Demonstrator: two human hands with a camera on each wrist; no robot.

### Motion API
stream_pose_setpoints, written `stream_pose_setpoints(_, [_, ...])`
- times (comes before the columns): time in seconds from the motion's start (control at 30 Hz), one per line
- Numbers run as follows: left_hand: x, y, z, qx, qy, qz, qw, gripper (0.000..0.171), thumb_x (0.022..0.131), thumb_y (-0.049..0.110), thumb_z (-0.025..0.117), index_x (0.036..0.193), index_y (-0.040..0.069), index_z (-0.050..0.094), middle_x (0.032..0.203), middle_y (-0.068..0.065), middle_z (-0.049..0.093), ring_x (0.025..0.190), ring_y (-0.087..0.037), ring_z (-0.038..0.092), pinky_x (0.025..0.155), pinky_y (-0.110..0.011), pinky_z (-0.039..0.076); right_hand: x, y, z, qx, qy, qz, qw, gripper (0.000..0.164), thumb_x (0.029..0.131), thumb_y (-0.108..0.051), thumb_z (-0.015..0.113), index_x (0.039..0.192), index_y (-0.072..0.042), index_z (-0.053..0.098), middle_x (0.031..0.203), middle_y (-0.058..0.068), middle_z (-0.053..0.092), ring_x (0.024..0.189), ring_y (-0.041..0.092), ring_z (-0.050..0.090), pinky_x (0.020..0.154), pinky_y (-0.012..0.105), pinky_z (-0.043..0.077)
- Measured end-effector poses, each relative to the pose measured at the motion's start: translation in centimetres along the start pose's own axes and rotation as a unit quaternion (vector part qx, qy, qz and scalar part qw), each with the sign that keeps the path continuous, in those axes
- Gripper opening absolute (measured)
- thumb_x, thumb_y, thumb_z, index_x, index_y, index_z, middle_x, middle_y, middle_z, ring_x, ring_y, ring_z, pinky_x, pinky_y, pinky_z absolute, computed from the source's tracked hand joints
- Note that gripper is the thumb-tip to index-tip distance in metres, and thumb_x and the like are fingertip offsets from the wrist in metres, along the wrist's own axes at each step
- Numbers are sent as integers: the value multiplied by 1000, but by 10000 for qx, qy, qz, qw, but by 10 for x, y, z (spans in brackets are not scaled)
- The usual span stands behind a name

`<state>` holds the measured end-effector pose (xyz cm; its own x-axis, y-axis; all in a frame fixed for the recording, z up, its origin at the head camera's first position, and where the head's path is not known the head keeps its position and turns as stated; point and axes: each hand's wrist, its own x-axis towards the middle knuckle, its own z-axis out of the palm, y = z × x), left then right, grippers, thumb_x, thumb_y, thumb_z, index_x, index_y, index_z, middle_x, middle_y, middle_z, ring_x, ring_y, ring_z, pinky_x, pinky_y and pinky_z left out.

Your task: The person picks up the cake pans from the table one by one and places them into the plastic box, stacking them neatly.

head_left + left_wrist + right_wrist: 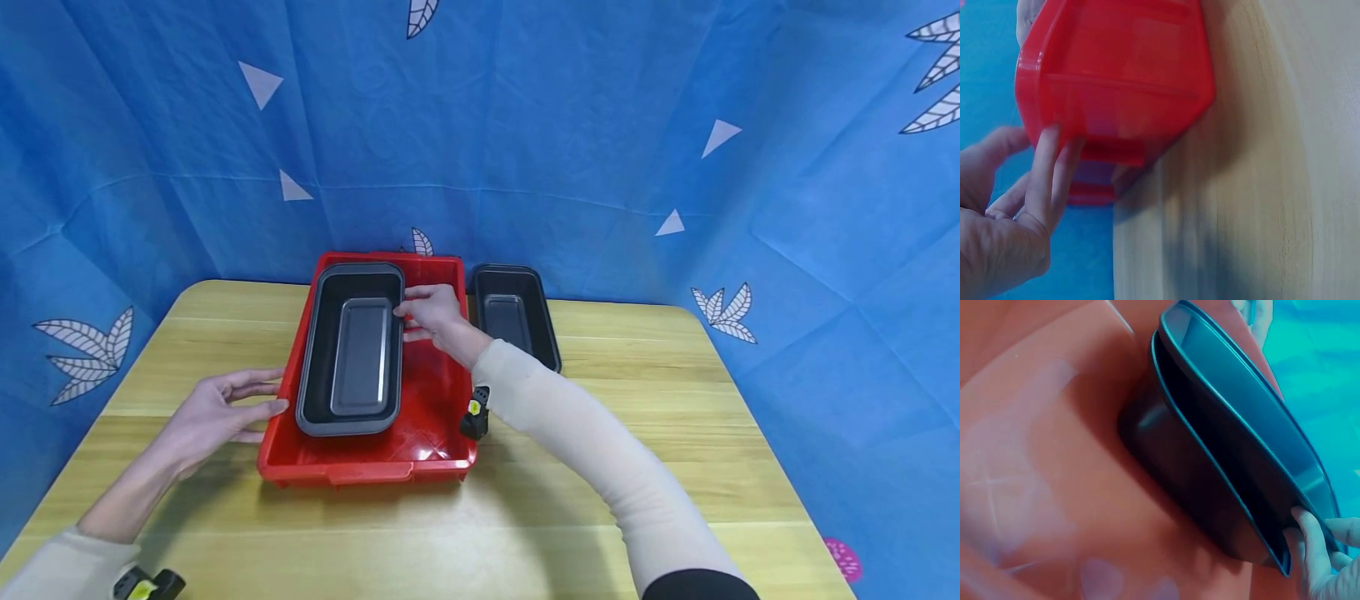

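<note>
Two dark loaf pans stand nested inside a red plastic bin, the upper loaf pan tilted so a gap shows between its rim and that of the lower loaf pan. My right hand pinches the upper pan's right rim, with fingers in the gap between the pans. At the bin's left side, my left hand has its fairly straight fingers against the outer wall of the red bin and its thumb at the rim. In the head view the upper pan hides the lower one.
Another dark loaf pan stands just right of the bin on the wooden table. A blue patterned cloth hangs behind and around the table. Black wrist straps sit on both sleeves.
</note>
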<state>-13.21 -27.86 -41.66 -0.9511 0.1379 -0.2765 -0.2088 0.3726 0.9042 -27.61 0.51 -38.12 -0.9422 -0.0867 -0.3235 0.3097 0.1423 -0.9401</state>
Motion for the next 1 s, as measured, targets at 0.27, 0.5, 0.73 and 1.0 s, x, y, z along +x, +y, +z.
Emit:
stream_pose_setpoints(0.27, [0, 1, 0, 46, 2, -30, 10000, 75, 102, 27, 71, 162, -1, 36, 156, -35, 46, 99, -3, 75, 81, -37, 68, 0, 4, 0, -69, 44, 129, 9999, 41, 97, -8, 75, 137, -8, 69, 117, 16, 78, 99, 31, 79, 89, 44, 67])
stream_pose_setpoints(0.5, [0, 2, 0, 47, -8, -65, 10000, 75, 102, 28, 71, 162, -1, 36, 156, -35, 46, 99, -3, 75, 81, -37, 68, 3, 5, -1, -96, -134, 235, 9996, 40, 97, -9, 74, 137, -7, 69, 117, 15, 78, 98, 31, 79, 89, 44, 67])
stream_pose_setpoints(0.73, [0, 2, 0, 5, -4, 4, 10000, 74, 102, 26, 72, 161, -3, 38, 153, -35, 48, 97, -1, 74, 81, -37, 68, 3, 3, -1, -77, -109, 244, 9996, 41, 96, -7, 75, 137, -4, 69, 119, 18, 78, 100, 35, 79, 89, 47, 66])
stream_pose_setpoints(1.0, [-1, 1, 0, 25, 4, -31, 10000, 74, 102, 27, 71, 161, -2, 37, 152, -35, 49, 97, -1, 74, 81, -38, 68, -2, -1, -10, -108, -181, 168, 9996, 39, 97, -10, 75, 135, -4, 69, 120, 18, 77, 103, 36, 79, 89, 45, 66])
